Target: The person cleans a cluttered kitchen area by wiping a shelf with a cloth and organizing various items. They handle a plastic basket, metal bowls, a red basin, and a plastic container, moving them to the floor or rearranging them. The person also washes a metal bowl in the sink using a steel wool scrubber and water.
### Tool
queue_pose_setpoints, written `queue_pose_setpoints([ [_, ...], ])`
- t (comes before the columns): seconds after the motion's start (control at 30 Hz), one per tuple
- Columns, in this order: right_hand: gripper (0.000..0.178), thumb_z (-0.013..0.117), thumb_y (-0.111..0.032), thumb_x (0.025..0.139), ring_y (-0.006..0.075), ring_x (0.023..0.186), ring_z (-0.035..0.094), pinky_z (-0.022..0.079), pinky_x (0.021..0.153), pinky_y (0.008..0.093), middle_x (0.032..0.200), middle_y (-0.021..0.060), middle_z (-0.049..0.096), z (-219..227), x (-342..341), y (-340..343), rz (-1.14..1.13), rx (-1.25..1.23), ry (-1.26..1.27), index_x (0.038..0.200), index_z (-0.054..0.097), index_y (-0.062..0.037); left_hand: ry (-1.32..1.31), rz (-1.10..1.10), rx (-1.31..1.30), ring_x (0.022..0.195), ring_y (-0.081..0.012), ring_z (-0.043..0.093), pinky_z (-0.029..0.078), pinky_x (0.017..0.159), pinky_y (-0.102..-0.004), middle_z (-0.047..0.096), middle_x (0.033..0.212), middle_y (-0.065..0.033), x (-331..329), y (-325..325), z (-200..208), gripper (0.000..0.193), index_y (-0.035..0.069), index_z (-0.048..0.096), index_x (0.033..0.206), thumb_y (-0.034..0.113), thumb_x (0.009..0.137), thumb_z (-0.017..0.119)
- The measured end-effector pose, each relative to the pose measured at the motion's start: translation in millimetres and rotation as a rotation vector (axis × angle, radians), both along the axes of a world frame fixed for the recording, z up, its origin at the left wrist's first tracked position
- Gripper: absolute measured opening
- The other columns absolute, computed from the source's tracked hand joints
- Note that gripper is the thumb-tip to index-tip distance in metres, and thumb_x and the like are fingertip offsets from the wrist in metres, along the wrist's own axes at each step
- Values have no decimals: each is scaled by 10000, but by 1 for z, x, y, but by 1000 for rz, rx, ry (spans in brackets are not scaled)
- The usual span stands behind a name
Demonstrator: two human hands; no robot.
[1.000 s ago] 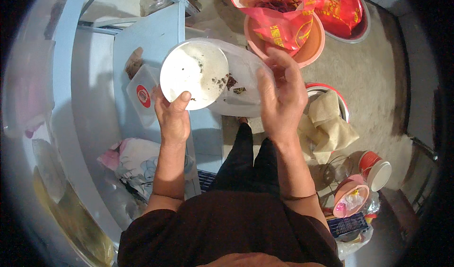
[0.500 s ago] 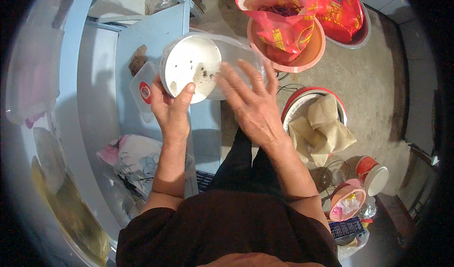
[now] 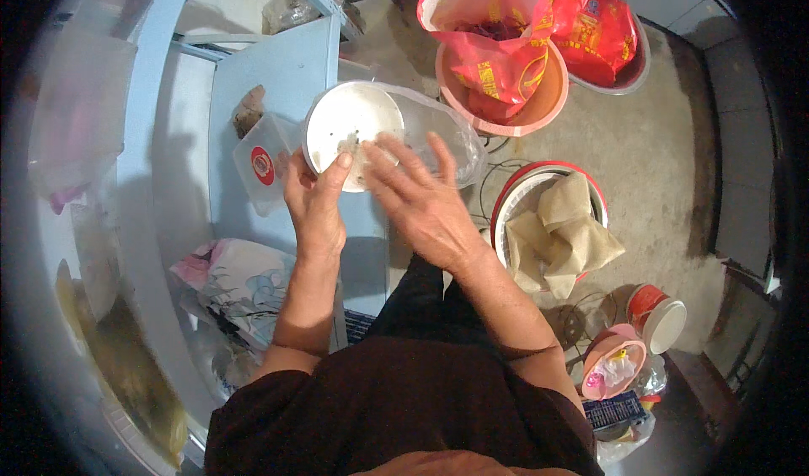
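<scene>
A shallow white round dish (image 3: pixel 345 113) with small dark specks on its surface is tilted toward me over the pale blue shelf. My left hand (image 3: pixel 316 206) grips its near left rim, thumb on top and fingers behind. Over the dish's lower right part is my right hand (image 3: pixel 421 210), its fingers spread and slightly blurred. Whether its fingertips touch the surface I cannot tell. Clear plastic (image 3: pixel 451 143) stretches to the right from behind the dish; whether it is a bag or a container is unclear.
A clear box with a red sticker (image 3: pixel 262 166) sits on the blue shelf board (image 3: pixel 244 80). Rightward on the floor are an orange tub (image 3: pixel 548 109) bearing a red bag (image 3: pixel 506 71), a metal basin (image 3: pixel 628 84), a red-rimmed bucket (image 3: pixel 500 215) with beige cloth (image 3: pixel 565 231), and a small pink basin (image 3: pixel 594 362).
My right hand has moved left, from beside the dish to over its lower right part. In the picture the dish sits slightly lower and further right. My left hand keeps its grip.
</scene>
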State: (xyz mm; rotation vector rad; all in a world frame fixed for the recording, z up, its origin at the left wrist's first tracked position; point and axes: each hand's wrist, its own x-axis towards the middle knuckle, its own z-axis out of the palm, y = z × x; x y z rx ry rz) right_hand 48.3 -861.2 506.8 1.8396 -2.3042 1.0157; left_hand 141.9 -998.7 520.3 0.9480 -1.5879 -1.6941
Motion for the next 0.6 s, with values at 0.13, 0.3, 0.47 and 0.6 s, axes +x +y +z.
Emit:
queue_pose_setpoints([
  [0.13,465,629,-111,745,297,1077,533,412,900,447,1187,187,535,15,-11,19,-304,-98,-366,1187,516,-17,145,17,118,1034,-161,527,398,934,-309,558,1110,-94,4,6,16,421,-28,518,1151,129,789,664],
  [0.3,282,556,-144,848,374,763,627,488,691,401,809,221,630,17,-9,28,-335,-24,-954,1066,563,34,55,-114,355,1066,-173,525,401,941,-315,559,1133,-113,28,35,15,495,-43,482,1197,141,777,669],
  [0.47,244,498,-165,881,233,564,624,480,549,362,642,175,607,-7,5,57,-402,8,-1170,947,583,54,162,-311,401,1038,-168,521,414,917,-309,557,1118,-95,49,54,0,539,-29,479,1219,258,808,678],
  [0.6,239,480,-139,891,118,604,575,460,516,290,685,92,603,18,1,91,-436,-70,-1291,945,597,62,267,-152,520,905,-113,544,434,840,-271,584,1015,-28,57,33,-1,427,3,523,1210,279,892,594],
])
